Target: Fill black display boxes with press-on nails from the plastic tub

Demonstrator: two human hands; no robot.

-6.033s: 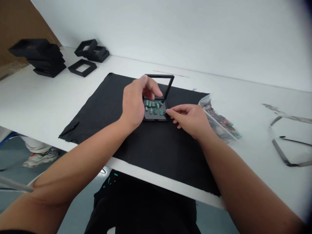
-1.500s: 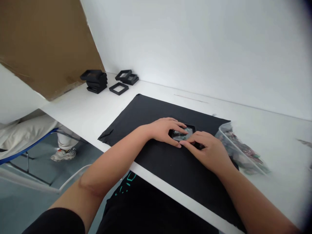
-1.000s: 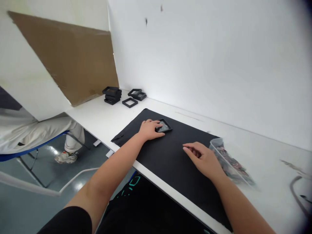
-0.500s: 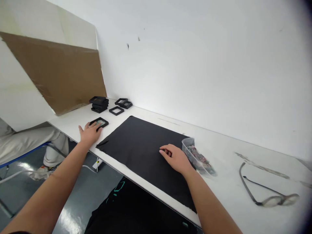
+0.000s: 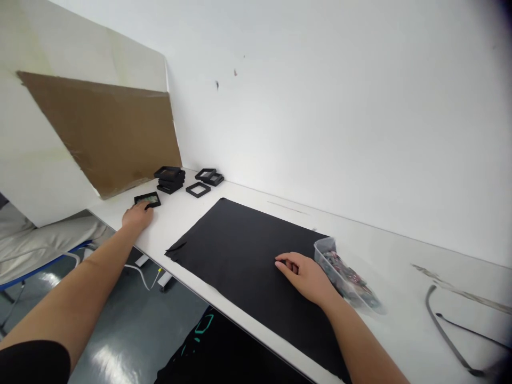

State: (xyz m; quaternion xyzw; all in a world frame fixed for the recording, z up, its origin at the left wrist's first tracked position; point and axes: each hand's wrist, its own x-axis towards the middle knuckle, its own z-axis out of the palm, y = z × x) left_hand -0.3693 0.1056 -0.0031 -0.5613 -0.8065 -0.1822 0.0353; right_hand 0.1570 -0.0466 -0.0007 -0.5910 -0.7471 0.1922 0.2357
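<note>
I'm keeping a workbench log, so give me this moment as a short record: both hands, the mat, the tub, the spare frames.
Left hand: at the near side of a black frame showing green pieces; grip unclear
Right hand: over the mat, fingers curled; contents, if any, hidden
Mat: black, on the white table
Tub: clear, mixed pieces inside, at the mat's right edge
Spare frames: stack, small pile, one flat between

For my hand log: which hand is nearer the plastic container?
Right: the right hand is beside the plastic container; the left hand is far off, at a black case.
</note>
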